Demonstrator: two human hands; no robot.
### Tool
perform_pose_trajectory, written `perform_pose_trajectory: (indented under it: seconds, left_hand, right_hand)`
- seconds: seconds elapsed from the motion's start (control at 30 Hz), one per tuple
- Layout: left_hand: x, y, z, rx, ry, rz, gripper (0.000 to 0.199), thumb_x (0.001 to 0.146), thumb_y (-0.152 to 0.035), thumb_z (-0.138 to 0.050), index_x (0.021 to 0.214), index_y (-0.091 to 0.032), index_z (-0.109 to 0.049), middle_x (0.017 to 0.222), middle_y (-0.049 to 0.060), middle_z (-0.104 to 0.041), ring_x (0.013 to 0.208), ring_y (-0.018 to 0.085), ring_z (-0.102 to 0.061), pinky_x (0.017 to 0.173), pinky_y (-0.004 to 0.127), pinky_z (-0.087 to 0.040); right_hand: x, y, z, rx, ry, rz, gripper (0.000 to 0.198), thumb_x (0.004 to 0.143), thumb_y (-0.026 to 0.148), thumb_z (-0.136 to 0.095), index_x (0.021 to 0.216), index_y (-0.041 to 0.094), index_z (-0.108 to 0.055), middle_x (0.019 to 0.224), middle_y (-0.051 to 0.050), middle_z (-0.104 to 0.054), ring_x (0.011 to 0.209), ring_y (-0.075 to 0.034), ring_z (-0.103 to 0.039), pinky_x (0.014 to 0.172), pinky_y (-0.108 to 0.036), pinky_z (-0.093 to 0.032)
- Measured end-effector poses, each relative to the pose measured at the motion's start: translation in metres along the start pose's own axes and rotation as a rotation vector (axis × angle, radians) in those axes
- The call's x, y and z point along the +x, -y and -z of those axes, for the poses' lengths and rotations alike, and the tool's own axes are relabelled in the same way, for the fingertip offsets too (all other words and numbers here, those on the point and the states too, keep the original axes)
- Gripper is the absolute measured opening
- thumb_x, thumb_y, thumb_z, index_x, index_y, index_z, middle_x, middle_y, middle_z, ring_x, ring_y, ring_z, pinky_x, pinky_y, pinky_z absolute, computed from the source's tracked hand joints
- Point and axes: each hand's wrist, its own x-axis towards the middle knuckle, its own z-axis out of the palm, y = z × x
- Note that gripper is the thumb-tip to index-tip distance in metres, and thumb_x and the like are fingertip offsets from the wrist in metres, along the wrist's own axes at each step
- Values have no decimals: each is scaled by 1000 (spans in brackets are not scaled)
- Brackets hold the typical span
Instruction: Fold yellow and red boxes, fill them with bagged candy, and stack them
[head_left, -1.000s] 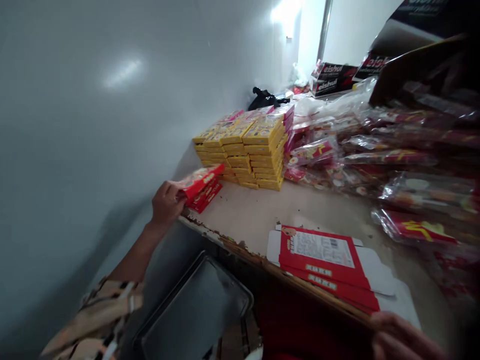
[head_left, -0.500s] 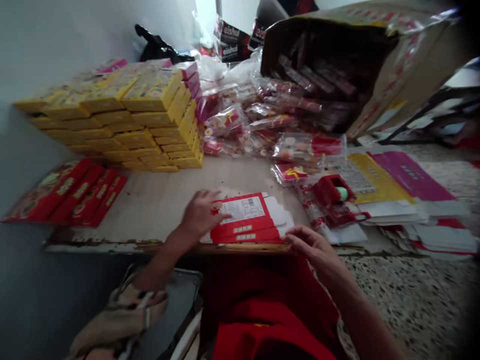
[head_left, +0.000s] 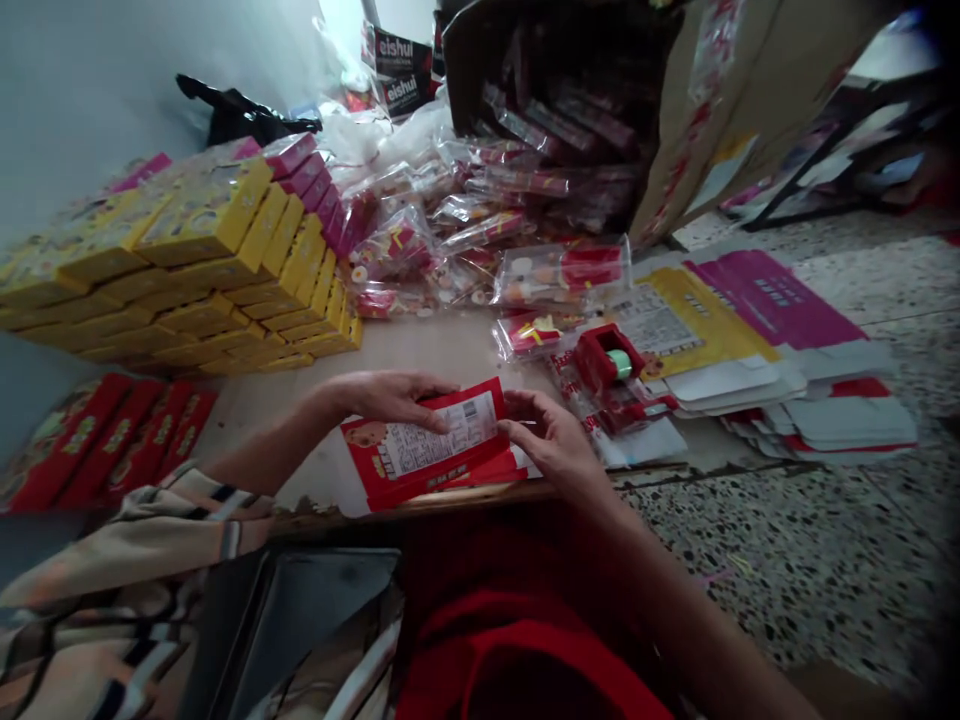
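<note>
A red carton (head_left: 409,448) with a white printed label is tilted up off the table's front edge, a pale flap at its left end. My left hand (head_left: 397,398) grips its upper edge, thumb over the label. At the carton's right end, the fingers and thumb of my right hand (head_left: 544,430) close on the edge. Under it lies another red carton (head_left: 495,468), mostly covered. A red tape dispenser (head_left: 611,365) with a pale green roll stands to the right of my right hand.
Yellow boxes (head_left: 225,260) are stacked at the left, with filled red boxes (head_left: 112,435) in front. Clear-wrapped packets (head_left: 555,275) spill from a large cardboard box (head_left: 720,130). Flat yellow cartons (head_left: 694,320) and magenta cartons (head_left: 776,295) lie at the right.
The top red carton has been lifted and tilted from the ones below. My left hand has come down onto its upper edge, and my right hand has taken its right end. The view has shifted.
</note>
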Motion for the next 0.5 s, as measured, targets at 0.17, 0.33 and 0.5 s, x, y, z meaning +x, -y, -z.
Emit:
perform_pose_trajectory:
  seconds: [0.17,0.33,0.5]
  left_hand:
    - [-2,-4,-38,-218,64,-15,39,81,-43,-78,114,-22,-74,100,7,-76,73,18,-69,58,21,-51]
    - [5,20,-101,-301,172,-48,38,83,-46,-77,111,-21,-75,104,7,-76,85,21,-71,73,27,-57]
    - [-15,24,-146,-320,86,-81,31,84,-51,-75,96,-22,-80,102,5,-79,103,25,-71,90,29,-56]
  right_hand:
    - [-28,9,12,150,263,-216,42,67,37,-92,99,17,-72,100,-8,-78,92,-25,-72,92,-42,-57]
    - [-71,-9,32,366,597,-662,49,64,33,-94,105,12,-77,97,-8,-80,88,-23,-75,94,-40,-56]
    - [-114,-36,15,283,455,-691,51,59,41,-96,99,14,-78,91,-6,-80,82,-21,-73,86,-34,-56]
